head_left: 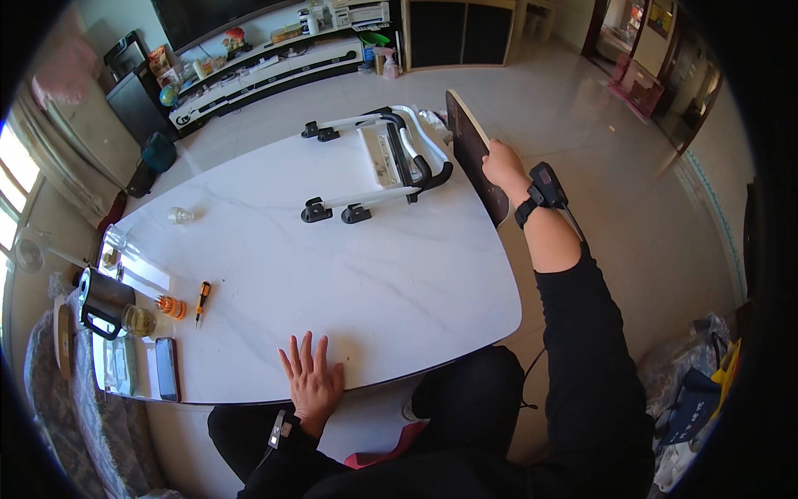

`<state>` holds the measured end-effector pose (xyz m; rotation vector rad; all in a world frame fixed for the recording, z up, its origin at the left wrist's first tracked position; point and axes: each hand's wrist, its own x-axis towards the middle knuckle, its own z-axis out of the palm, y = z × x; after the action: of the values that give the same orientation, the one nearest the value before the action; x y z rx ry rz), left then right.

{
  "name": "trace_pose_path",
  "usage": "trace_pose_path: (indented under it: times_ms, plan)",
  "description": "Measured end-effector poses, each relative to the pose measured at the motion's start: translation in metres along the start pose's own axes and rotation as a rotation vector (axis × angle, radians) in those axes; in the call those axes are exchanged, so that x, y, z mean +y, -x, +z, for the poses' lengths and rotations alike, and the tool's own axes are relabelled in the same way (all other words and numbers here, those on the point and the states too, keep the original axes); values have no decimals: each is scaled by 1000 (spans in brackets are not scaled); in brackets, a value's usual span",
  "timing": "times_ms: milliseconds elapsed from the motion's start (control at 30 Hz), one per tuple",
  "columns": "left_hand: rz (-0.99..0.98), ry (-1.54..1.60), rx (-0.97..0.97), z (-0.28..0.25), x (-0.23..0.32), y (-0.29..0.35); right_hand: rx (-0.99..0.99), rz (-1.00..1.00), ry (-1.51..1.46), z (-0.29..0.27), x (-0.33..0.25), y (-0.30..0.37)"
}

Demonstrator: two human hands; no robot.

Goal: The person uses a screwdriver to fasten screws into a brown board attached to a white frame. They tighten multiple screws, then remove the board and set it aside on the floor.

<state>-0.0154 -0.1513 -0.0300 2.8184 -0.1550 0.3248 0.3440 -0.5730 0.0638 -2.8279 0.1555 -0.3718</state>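
My right hand [504,166] is closed on the edge of a flat dark board [467,154] with a pale rim. The board stands tilted on edge at the right side of the white marbled table [399,274]; whether it touches the table I cannot tell. My left hand [312,384] lies flat on the tabletop near the front edge, fingers spread, holding nothing. Toward the back right of the table rests a white and black tubular frame [366,198] with black feet. A shallow white tray [380,158] with small contents sits within the frame's outline.
On the left stand a kettle [116,293], a glass jar [138,320] and an orange bit holder [171,307]. Beside them lie a screwdriver [203,301] and a phone [167,368]. A small clear jar [180,215] is farther back. Bags [690,407] lie at the lower right.
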Motion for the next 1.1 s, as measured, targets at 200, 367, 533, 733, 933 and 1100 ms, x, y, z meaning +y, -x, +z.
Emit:
trace_pose_path:
  times_ms: [200, 367, 533, 733, 933, 1100]
  plan:
    - [1, -8, -20, -2, 1, 1, -32, -72, -14, 10, -14, -19]
    - [8, -26, -34, -4, 4, 1, -39, -124, -3, 4, -10, -36]
    - [8, -39, -29, -3, 6, 0, -89, -144, -57, -5, -5, -69]
    - [-3, -44, -37, -1, 4, 0, -107, -90, -12, 1, 1, -45]
    - [-2, -48, -39, -1, 5, 2, -117, -60, -65, -6, -2, -32]
    - [-9, -49, -37, -2, 6, 2, -110, -81, -82, -10, -1, -34]
